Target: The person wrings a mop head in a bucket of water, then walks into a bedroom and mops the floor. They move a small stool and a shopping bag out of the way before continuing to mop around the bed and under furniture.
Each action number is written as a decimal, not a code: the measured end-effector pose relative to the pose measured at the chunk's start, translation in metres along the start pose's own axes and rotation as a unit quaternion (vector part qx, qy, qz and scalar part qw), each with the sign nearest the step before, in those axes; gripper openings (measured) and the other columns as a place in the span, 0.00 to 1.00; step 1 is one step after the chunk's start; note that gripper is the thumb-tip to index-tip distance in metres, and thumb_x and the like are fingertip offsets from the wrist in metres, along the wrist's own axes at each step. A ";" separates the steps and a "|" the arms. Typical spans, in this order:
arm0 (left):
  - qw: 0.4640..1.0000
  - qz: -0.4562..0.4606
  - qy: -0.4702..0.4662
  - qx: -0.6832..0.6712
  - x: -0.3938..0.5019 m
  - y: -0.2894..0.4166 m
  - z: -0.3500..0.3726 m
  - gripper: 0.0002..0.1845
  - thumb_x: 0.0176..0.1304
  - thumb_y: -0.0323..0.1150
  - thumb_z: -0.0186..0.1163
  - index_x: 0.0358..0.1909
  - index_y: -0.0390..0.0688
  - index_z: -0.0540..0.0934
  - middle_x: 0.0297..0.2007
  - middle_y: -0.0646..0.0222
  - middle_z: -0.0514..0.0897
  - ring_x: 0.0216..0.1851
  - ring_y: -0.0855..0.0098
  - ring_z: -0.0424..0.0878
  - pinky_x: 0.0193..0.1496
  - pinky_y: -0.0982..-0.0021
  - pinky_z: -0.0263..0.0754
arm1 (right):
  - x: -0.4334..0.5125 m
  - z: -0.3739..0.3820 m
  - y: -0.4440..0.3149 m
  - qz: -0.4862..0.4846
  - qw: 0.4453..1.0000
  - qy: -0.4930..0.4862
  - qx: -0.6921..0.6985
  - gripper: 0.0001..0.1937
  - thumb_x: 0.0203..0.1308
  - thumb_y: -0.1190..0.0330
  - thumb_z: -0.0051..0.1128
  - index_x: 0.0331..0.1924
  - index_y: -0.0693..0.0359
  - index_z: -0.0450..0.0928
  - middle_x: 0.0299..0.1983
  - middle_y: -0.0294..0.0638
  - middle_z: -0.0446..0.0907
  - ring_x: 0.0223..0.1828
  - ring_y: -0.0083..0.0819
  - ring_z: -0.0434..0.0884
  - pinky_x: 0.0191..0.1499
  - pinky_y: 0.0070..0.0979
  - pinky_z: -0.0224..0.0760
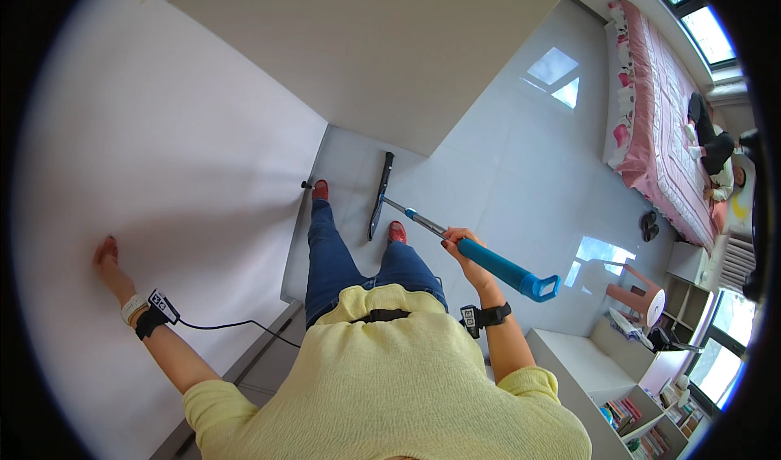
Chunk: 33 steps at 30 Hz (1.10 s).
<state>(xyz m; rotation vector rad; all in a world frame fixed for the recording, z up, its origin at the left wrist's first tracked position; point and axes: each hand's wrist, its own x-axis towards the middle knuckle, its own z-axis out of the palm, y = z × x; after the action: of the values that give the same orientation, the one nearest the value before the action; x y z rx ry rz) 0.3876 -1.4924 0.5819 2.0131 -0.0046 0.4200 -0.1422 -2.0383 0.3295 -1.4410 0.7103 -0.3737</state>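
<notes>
My right hand [465, 247] is closed around the metal pole of a flat mop [427, 222], just beyond its thick blue handle grip [500, 263]. The mop's long dark head [381, 196] rests on the grey tiled floor [488, 167], between and ahead of my red shoes. Off to the left, my left hand [108, 254] is empty and lies at the pale wall [183, 155]; its fingers look partly bent, and whether the palm touches the wall is hard to tell. Both my wrists carry strapped-on devices, with a cable running from the left one.
A tall beige panel [378, 51] juts out ahead, and a small black doorstop [306, 185] is by my left foot. To the right are a pink-covered bed [662, 130] with a person lying on it, dark slippers [649, 226], a pink chair [637, 298] and white shelves with books [622, 412].
</notes>
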 end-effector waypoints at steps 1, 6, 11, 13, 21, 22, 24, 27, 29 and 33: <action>1.000 -0.005 0.006 0.005 0.000 -0.002 0.000 0.18 0.67 0.24 0.52 0.58 0.31 0.68 0.51 0.55 0.83 0.55 0.64 0.81 0.64 0.67 0.72 | -0.004 0.001 0.000 -0.001 1.000 0.001 0.002 0.05 0.62 0.77 0.65 0.36 0.62 0.78 0.43 0.42 0.83 0.46 0.30 0.81 0.52 0.30 0.75; 0.999 0.030 0.001 0.013 0.000 -0.011 -0.007 0.16 0.67 0.24 0.49 0.56 0.32 0.68 0.52 0.54 0.83 0.55 0.63 0.82 0.65 0.66 0.72 | -0.014 0.002 0.003 0.004 1.000 0.008 0.002 0.05 0.61 0.78 0.65 0.37 0.62 0.78 0.45 0.42 0.83 0.45 0.29 0.81 0.50 0.29 0.75; 0.999 0.041 -0.017 0.023 0.012 -0.020 -0.020 0.13 0.67 0.25 0.50 0.52 0.33 0.70 0.50 0.56 0.83 0.53 0.64 0.82 0.63 0.66 0.73 | -0.006 0.004 -0.002 0.012 0.999 -0.037 0.009 0.05 0.63 0.77 0.63 0.39 0.61 0.78 0.49 0.43 0.82 0.50 0.29 0.79 0.53 0.29 0.75; 0.999 0.036 -0.020 0.009 0.014 -0.015 -0.017 0.13 0.66 0.25 0.51 0.51 0.34 0.71 0.49 0.58 0.83 0.53 0.65 0.81 0.62 0.67 0.73 | 0.002 0.009 -0.008 -0.022 0.997 -0.070 -0.028 0.06 0.62 0.77 0.64 0.39 0.61 0.78 0.48 0.44 0.82 0.48 0.29 0.80 0.51 0.29 0.76; 0.957 0.046 -0.276 -0.075 -0.189 0.103 0.096 0.15 0.69 0.33 0.56 0.54 0.40 0.78 0.50 0.69 0.81 0.54 0.73 0.76 0.62 0.69 0.67 | 0.062 0.073 -0.039 -0.180 0.905 -0.318 -0.217 0.08 0.57 0.72 0.65 0.40 0.58 0.79 0.47 0.41 0.82 0.51 0.43 0.79 0.55 0.35 0.74; 0.935 0.002 -0.349 -0.061 -0.230 0.127 0.102 0.17 0.68 0.35 0.57 0.55 0.38 0.77 0.55 0.65 0.79 0.57 0.69 0.75 0.64 0.66 0.65 | 0.069 0.088 -0.042 -0.184 0.891 -0.348 -0.227 0.09 0.56 0.70 0.65 0.40 0.58 0.79 0.47 0.41 0.82 0.52 0.44 0.79 0.55 0.36 0.74; 0.879 0.121 -0.451 -0.097 -0.301 0.160 0.120 0.30 0.61 0.48 0.69 0.57 0.36 0.76 0.60 0.57 0.75 0.61 0.59 0.73 0.67 0.57 0.64 | 0.081 0.122 -0.046 -0.205 0.854 -0.405 -0.254 0.11 0.54 0.68 0.67 0.41 0.56 0.79 0.47 0.40 0.81 0.52 0.46 0.78 0.55 0.38 0.74; 0.841 0.153 -0.481 -0.195 -0.363 0.190 0.131 0.44 0.49 0.55 0.77 0.61 0.37 0.72 0.63 0.53 0.73 0.61 0.54 0.74 0.67 0.51 0.65 | 0.083 0.167 -0.048 -0.234 0.797 -0.481 -0.280 0.12 0.51 0.66 0.68 0.40 0.54 0.79 0.43 0.39 0.80 0.51 0.46 0.78 0.52 0.39 0.74; 0.866 0.218 -0.426 -0.144 -0.386 0.194 0.130 0.41 0.50 0.52 0.77 0.59 0.39 0.72 0.62 0.51 0.72 0.58 0.55 0.77 0.64 0.51 0.69 | 0.072 0.185 -0.043 -0.238 0.768 -0.523 -0.283 0.12 0.51 0.66 0.69 0.40 0.52 0.79 0.41 0.39 0.79 0.50 0.46 0.78 0.51 0.40 0.74; 0.936 0.170 -0.103 -0.291 -0.451 0.171 0.142 0.29 0.52 0.48 0.78 0.45 0.41 0.74 0.50 0.54 0.78 0.46 0.61 0.81 0.51 0.60 0.78 | 0.051 0.194 -0.008 -0.256 0.747 -0.557 -0.255 0.11 0.51 0.66 0.70 0.38 0.53 0.79 0.36 0.41 0.80 0.46 0.44 0.80 0.49 0.39 0.74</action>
<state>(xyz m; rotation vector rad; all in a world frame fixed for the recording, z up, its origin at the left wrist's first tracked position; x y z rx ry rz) -0.0264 -1.7750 0.5390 1.4531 -0.5531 0.3676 0.0223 -1.9227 0.3214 -2.0192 -0.6453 0.3421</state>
